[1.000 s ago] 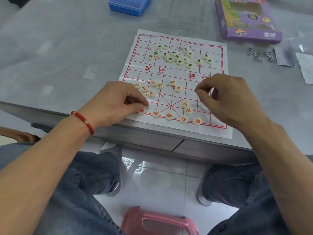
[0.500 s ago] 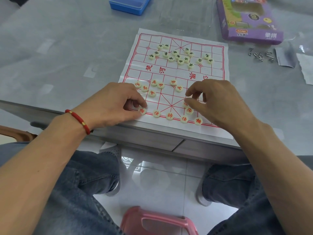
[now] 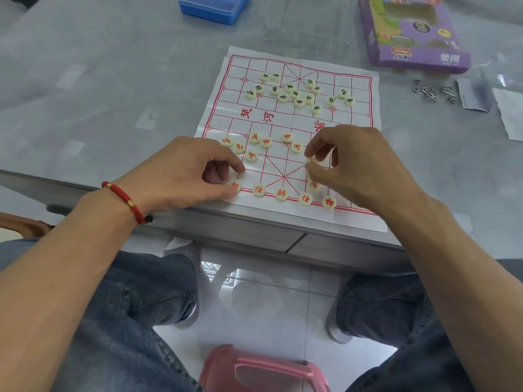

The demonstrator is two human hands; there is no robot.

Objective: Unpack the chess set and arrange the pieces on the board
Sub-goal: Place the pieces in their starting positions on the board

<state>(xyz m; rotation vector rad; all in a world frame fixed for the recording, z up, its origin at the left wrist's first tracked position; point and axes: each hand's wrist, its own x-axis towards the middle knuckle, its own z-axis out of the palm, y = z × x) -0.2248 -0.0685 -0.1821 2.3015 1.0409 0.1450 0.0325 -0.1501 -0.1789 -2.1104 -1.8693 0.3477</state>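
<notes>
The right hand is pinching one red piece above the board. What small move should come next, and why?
Probably lower the pinched piece onto a free crossing of the paper board near the right hand. The bottom row holds only five pieces, and other red ones lie loose.
</notes>
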